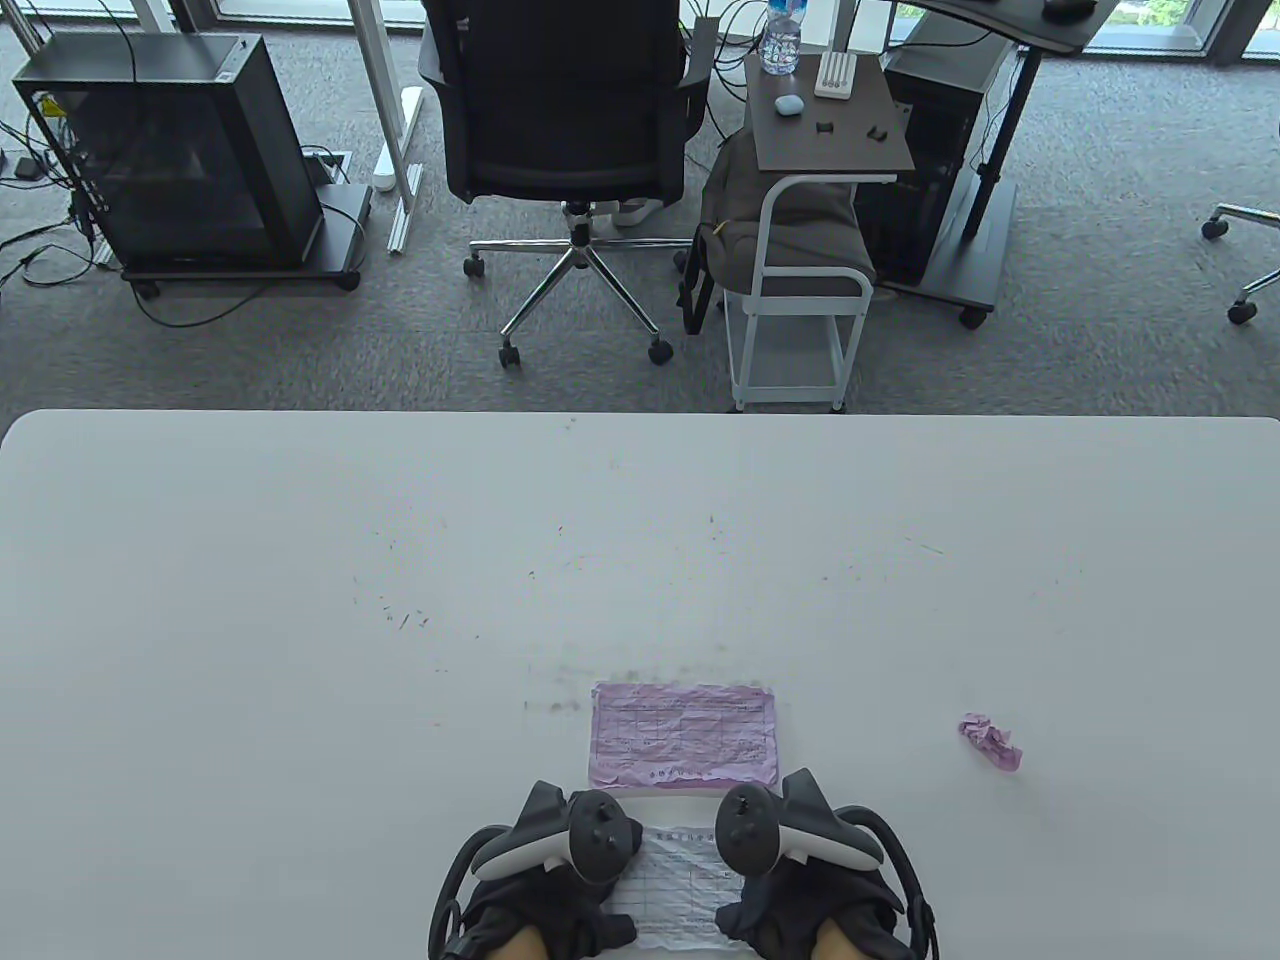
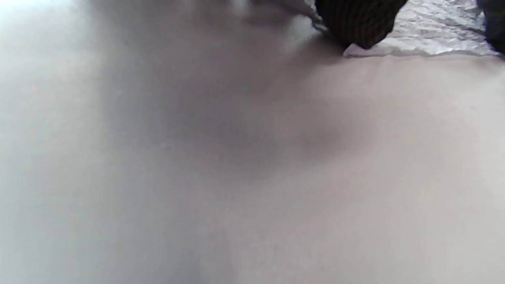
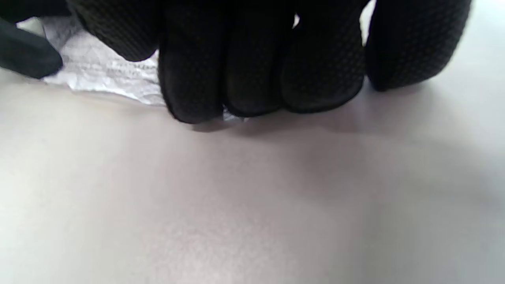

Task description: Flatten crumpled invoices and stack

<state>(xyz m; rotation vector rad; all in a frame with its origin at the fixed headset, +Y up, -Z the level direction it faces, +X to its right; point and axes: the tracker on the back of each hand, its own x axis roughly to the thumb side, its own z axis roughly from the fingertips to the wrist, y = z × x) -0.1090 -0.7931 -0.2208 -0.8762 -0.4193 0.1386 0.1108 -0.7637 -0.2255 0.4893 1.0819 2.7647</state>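
A wrinkled white invoice [image 1: 672, 888] lies on the white table [image 1: 300, 600] at the near edge, between both hands. My left hand [image 1: 560, 905] rests on its left side and my right hand [image 1: 800, 905] on its right side, fingers pressing the paper down. In the right wrist view my gloved fingers [image 3: 252, 67] press on the white paper [image 3: 102, 73]. In the left wrist view a fingertip [image 2: 357, 21] touches the paper's edge [image 2: 430, 31]. A flattened purple invoice [image 1: 684, 735] lies just beyond the hands. A crumpled purple paper ball [image 1: 990, 742] sits to the right.
Beyond the table's far edge stand an office chair [image 1: 570, 120], a small white cart [image 1: 800, 290] and a black computer case [image 1: 180, 150] on the carpet.
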